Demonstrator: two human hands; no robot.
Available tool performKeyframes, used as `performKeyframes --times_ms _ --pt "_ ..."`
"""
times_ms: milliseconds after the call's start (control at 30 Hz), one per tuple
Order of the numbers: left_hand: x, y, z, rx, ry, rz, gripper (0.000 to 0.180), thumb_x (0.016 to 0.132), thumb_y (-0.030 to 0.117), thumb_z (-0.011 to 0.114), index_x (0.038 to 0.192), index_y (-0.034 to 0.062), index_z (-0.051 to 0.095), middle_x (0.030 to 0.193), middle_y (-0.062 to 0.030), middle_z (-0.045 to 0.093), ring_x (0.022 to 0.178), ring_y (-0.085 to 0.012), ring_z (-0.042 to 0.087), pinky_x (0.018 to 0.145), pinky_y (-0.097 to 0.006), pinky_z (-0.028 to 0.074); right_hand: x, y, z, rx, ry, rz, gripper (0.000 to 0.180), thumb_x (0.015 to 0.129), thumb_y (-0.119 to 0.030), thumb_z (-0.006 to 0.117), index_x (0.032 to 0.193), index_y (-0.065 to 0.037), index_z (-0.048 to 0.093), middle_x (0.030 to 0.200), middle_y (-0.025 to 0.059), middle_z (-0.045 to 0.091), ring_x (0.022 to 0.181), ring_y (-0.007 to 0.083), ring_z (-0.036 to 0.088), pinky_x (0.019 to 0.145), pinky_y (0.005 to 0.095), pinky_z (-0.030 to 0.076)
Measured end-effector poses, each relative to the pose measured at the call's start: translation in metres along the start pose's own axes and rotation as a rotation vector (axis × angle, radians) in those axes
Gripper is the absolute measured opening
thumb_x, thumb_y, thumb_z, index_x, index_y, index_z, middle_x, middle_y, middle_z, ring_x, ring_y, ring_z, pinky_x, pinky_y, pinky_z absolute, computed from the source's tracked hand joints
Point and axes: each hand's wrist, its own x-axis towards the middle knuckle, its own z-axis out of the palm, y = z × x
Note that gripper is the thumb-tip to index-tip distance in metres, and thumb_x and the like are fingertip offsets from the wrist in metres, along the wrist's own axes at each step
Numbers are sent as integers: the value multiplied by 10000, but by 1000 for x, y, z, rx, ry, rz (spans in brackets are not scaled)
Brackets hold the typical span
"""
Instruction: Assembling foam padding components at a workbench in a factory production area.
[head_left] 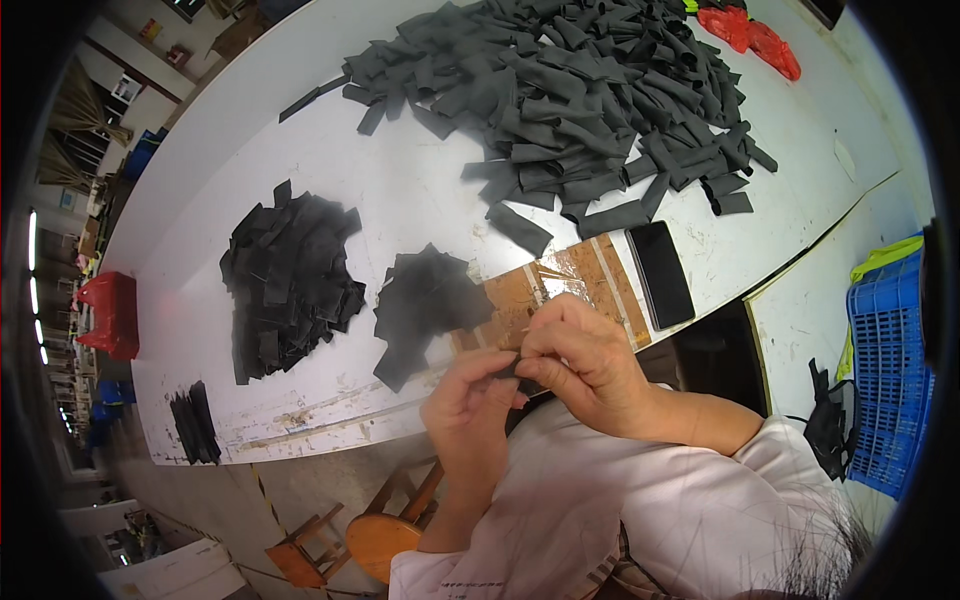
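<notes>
Near the table's front edge my left hand (470,397) and my right hand (585,362) meet, fingers pinched together. Between their fingertips a bit of black fabric (508,368) shows; most of it is hidden by the fingers. Just beyond them lies a brown board with clear tape (612,290) across it. A small heap of flat black fabric pieces (425,300) is left of the board, partly overlapping it. Farther left sits a taller heap of black fabric pieces (285,280). Across the far side spreads a big pile of dark grey folded fabric strips (590,120).
A black phone (660,275) lies right of the board. Several black strips (195,423) are lined up at the white table's (190,330) left corner. Red plastic bags (750,38) lie far right. A blue crate (885,370) stands at right, wooden stools (385,540) below the edge.
</notes>
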Motion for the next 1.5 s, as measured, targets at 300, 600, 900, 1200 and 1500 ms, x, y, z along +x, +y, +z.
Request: performKeyframes --times_ms 300,600,900,1200,1500 --pt "24 22 10 -88 -123 112 152 758 -68 522 903 -29 550 885 -98 526 556 -67 461 443 -166 366 23 -20 -23 -83 -37 6 81 698 -26 613 703 -12 533 665 60 449 603 176 457 514 264 360" --pt "51 4 1 -849 -361 -363 240 811 36 485 1036 -30 436 912 -133 546 426 -11 355 357 -129 276 39 2 -34 651 -244 507 171 822 -168 529 728 -26 518 636 -26 476 564 47 428 507 186 360" --pt "43 -76 -18 -1079 -250 -708 173 861 100 417 1016 42 466 799 -49 560 358 2 301 306 -137 217 5 90 -11 768 -325 848 208 815 -248 547 708 -72 514 589 -40 431 490 26 351 426 168 267" --pt "37 -49 0 -88 -109 -254 334 757 40 596 1066 -2 476 859 -36 577 570 21 413 435 -112 269 18 111 -15 715 -487 660 163 835 -208 523 756 -65 513 638 -45 449 541 31 380 487 163 316" --pt "46 -34 0 77 -162 361 202 764 -24 525 966 -25 524 939 -135 564 849 -171 530 791 -283 406 20 52 -28 -195 -136 -102 194 703 -186 598 802 -31 538 744 87 520 714 249 534 612 335 428"
